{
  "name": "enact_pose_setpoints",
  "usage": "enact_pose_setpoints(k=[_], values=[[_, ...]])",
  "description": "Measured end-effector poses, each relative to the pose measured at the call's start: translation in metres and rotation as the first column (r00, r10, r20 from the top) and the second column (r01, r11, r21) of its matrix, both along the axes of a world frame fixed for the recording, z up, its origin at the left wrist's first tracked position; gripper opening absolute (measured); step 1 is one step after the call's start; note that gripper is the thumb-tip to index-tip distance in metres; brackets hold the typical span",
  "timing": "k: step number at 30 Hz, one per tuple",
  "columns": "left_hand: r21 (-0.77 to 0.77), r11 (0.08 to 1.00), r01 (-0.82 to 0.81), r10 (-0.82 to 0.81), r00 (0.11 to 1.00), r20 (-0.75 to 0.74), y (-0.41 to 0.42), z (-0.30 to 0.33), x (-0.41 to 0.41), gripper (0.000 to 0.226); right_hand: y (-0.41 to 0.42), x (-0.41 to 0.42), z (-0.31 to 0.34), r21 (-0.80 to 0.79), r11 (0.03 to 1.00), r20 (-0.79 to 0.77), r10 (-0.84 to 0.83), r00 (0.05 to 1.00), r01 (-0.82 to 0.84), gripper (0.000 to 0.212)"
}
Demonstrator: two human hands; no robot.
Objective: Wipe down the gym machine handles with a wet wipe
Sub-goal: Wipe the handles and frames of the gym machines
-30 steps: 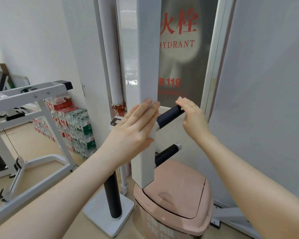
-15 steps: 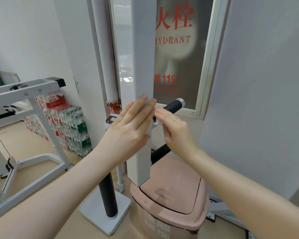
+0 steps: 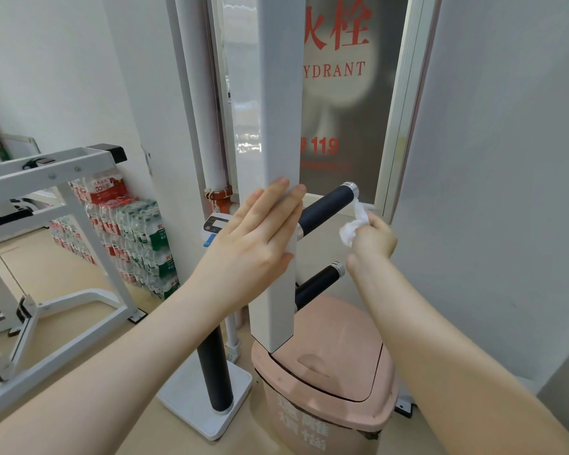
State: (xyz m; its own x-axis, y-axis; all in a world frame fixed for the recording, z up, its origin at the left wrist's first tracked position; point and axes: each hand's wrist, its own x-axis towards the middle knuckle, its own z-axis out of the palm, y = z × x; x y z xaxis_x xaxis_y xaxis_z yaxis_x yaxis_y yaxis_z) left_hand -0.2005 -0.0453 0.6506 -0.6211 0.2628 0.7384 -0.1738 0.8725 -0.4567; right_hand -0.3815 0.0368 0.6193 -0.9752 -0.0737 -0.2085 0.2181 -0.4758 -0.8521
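A white square post point(image 3: 281, 126) of the gym machine hangs in front of me. Two black handles with silver end caps stick out of it to the right: an upper handle point(image 3: 326, 206) and a lower handle point(image 3: 319, 280). My left hand point(image 3: 257, 238) lies flat against the post at the level of the upper handle, fingers together. My right hand point(image 3: 373, 238) is closed on a crumpled white wet wipe point(image 3: 352, 226), just below and right of the upper handle's end cap. A corner of the wipe touches that cap.
A pink lidded bin point(image 3: 329, 376) stands right under the post. A black pole on a white base plate point(image 3: 207, 408) is at its left. A white machine frame point(image 3: 46, 178) and stacked packs of water bottles point(image 3: 135, 238) fill the left. A hydrant cabinet door point(image 3: 342, 93) is behind.
My right hand slid in along the upper handle towards the post, then back out past its end cap, now holding the wipe off the handle. My left hand stayed on the post.
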Motion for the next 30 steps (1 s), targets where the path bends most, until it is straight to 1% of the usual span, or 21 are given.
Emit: enact_pose_setpoints(k=[1, 3, 4, 5, 6, 8, 9, 11, 12, 13, 14, 15, 16, 17, 18, 22, 24, 25, 26, 28, 30], values=[[-0.003, 1.000, 0.002, -0.002, 1.000, 0.004, 0.000, 0.000, 0.000, 0.048, 0.001, 0.000, -0.002, -0.062, 0.996, 0.089, 0.076, 0.993, -0.070, 0.031], [-0.008, 1.000, 0.000, 0.000, 1.000, 0.005, 0.000, 0.000, 0.000, 0.048, -0.001, -0.002, -0.007, -0.032, 0.981, 0.067, 0.195, 0.979, -0.193, 0.030], [-0.007, 1.000, -0.003, 0.003, 1.000, 0.002, 0.000, 0.000, 0.000, 0.048, -0.003, -0.003, -0.005, -0.034, 0.975, 0.076, 0.221, 0.972, -0.219, 0.031], [-0.006, 1.000, -0.006, 0.006, 1.000, -0.003, 0.000, 0.000, 0.000, 0.048, -0.002, -0.002, 0.000, -0.099, 0.962, 0.115, 0.265, 0.957, -0.254, 0.033], [-0.006, 1.000, -0.009, 0.009, 1.000, -0.005, 0.000, 0.000, 0.000, 0.048, 0.000, -0.001, 0.006, -0.160, 0.945, 0.147, 0.307, 0.940, -0.284, 0.030], [-0.013, 1.000, -0.016, 0.016, 1.000, -0.002, 0.000, 0.000, 0.000, 0.048, 0.001, -0.001, 0.016, -0.292, 0.911, 0.153, 0.345, 0.926, -0.291, 0.014], [-0.015, 1.000, -0.020, 0.020, 1.000, 0.002, 0.000, 0.000, 0.000, 0.049, 0.001, 0.002, 0.020, -0.356, 0.889, 0.155, 0.361, 0.920, -0.289, 0.009], [-0.018, 0.999, -0.028, 0.028, 1.000, 0.005, -0.001, 0.000, 0.000, 0.050, 0.002, 0.010, 0.020, -0.446, 0.839, 0.121, 0.402, 0.908, -0.312, 0.011], [-0.020, 0.999, -0.032, 0.033, 0.999, 0.005, -0.001, 0.000, 0.000, 0.050, 0.002, 0.016, 0.016, -0.457, 0.823, 0.093, 0.421, 0.902, -0.337, 0.013], [-0.021, 0.999, -0.036, 0.037, 0.999, 0.004, -0.002, 0.000, 0.000, 0.049, 0.001, 0.025, 0.012, -0.433, 0.815, 0.056, 0.450, 0.891, -0.384, 0.016], [-0.021, 0.999, -0.040, 0.040, 0.999, 0.003, -0.002, 0.000, 0.001, 0.049, 0.000, 0.031, 0.007, -0.366, 0.823, 0.021, 0.474, 0.880, -0.434, 0.018], [-0.020, 0.999, -0.042, 0.042, 0.999, 0.005, -0.003, 0.000, 0.001, 0.048, 0.000, 0.038, 0.003, -0.266, 0.839, -0.007, 0.492, 0.871, -0.476, 0.021], [-0.018, 0.999, -0.043, 0.043, 0.999, 0.010, -0.003, 0.000, 0.000, 0.048, 0.000, 0.042, 0.001, -0.165, 0.856, -0.016, 0.494, 0.869, -0.490, 0.022], [-0.017, 0.999, -0.044, 0.044, 0.999, 0.017, -0.003, 0.000, 0.000, 0.048, -0.001, 0.044, 0.002, -0.098, 0.870, -0.008, 0.485, 0.874, -0.484, 0.022], [-0.016, 0.999, -0.045, 0.046, 0.999, 0.020, -0.003, 0.000, 0.000, 0.048, -0.001, 0.042, 0.005, -0.086, 0.882, 0.017, 0.466, 0.884, -0.463, 0.020], [-0.014, 0.999, -0.033, 0.034, 0.999, 0.003, -0.003, 0.000, -0.001, 0.048, 0.003, 0.012, 0.024, -0.220, 0.937, 0.118, 0.301, 0.946, -0.271, 0.019], [-0.012, 1.000, -0.027, 0.027, 1.000, -0.001, -0.002, 0.000, 0.000, 0.048, 0.005, 0.000, 0.028, -0.281, 0.939, 0.150, 0.249, 0.957, -0.200, 0.009], [-0.012, 1.000, -0.026, 0.026, 1.000, 0.001, -0.002, 0.000, 0.000, 0.048, 0.006, 0.000, 0.029, -0.298, 0.935, 0.142, 0.242, 0.960, -0.192, 0.007], [-0.010, 1.000, -0.026, 0.026, 1.000, 0.004, -0.001, 0.000, 0.000, 0.048, 0.008, 0.002, 0.028, -0.296, 0.932, 0.112, 0.251, 0.962, -0.209, 0.009], [-0.009, 0.999, -0.031, 0.031, 1.000, 0.004, -0.001, 0.000, 0.000, 0.049, 0.006, 0.012, 0.024, -0.284, 0.919, 0.050, 0.299, 0.953, -0.273, 0.013], [-0.015, 0.999, -0.041, 0.041, 0.999, 0.003, -0.002, 0.000, 0.000, 0.048, 0.005, 0.030, 0.016, -0.274, 0.895, 0.021, 0.371, 0.928, -0.352, 0.013]])
